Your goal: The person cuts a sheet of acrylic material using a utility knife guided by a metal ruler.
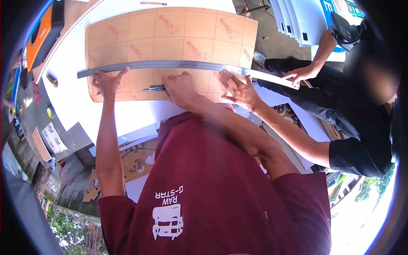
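Observation:
A long metal ruler (178,64) lies across a brown paper-faced sheet (204,46) with red print and grid lines. At its left part my left hand (108,83) presses down, thumb and fingers spread along the near edge. My right hand (182,90) is closed around a slim dark pen-like tool (153,88), low over the sheet and just below the ruler. Its tip points left; I cannot tell whether it is a pen or a cutter. Two hands of a co-worker also reach the ruler: one hand (242,91) spread beside mine, the other (304,74) at the right end.
Under the sheet is a white surface (72,102), with a pencil (154,3) at the far edge. A yellow-black cutter (52,80) and yellow tape (50,112) are on the left. An orange-black box (42,36) stands far left. The co-worker (357,110) sits close at right.

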The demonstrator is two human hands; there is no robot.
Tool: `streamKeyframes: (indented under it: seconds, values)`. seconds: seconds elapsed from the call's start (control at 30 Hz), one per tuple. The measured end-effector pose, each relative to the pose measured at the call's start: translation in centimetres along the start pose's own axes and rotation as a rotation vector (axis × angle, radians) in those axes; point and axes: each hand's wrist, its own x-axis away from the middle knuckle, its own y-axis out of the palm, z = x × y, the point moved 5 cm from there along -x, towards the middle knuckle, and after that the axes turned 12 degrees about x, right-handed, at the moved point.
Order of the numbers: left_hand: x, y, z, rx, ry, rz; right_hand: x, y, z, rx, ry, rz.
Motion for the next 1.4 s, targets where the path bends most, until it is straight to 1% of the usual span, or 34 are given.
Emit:
streamKeyframes:
  seconds: [0.07,0.17,0.27,0.37,0.47,0.67,0.77,0.97,1.07,1.27,1.4]
  values:
    - [0.1,-0.1,0.2,-0.006,-0.011,-0.023,0.8,-0.1,0.6,0.102,-0.018,0.067]
    - [0.2,-0.2,0.4,-0.031,-0.01,-0.013,1.2,0.3,1.8,0.109,0.027,0.052]
    - [0.2,-0.2,0.4,-0.033,-0.01,-0.007,1.2,-0.4,2.6,0.158,0.051,0.11]
    - [0.0,0.0,0.0,-0.029,0.008,0.001,1.3,0.6,3.7,0.205,0.082,0.133]
    - [-0.2,0.1,-0.2,-0.024,0.005,-0.013,1.6,0.5,4.2,0.23,0.048,0.06]
    - [-0.9,0.5,-1.0,-0.026,0.012,-0.008,1.4,0.9,4.3,0.256,0.027,0.076]
    - [-0.8,0.6,-1.2,-0.009,0.045,0.017,1.6,0.3,4.3,0.259,0.009,0.159]
    - [-0.6,0.4,-0.8,-0.03,0.045,-0.001,1.5,0.6,4.6,0.265,-0.005,0.123]
    - [-0.6,0.4,-0.8,-0.013,0.046,-0.026,1.3,1.0,4.9,0.256,-0.022,0.142]
    - [-0.5,0.4,-0.7,-0.027,0.065,0.004,1.1,0.7,5.2,0.222,0.017,0.191]
    - [-0.3,0.2,-0.6,0.002,0.062,-0.011,0.9,0.8,5.4,0.201,0.01,0.218]
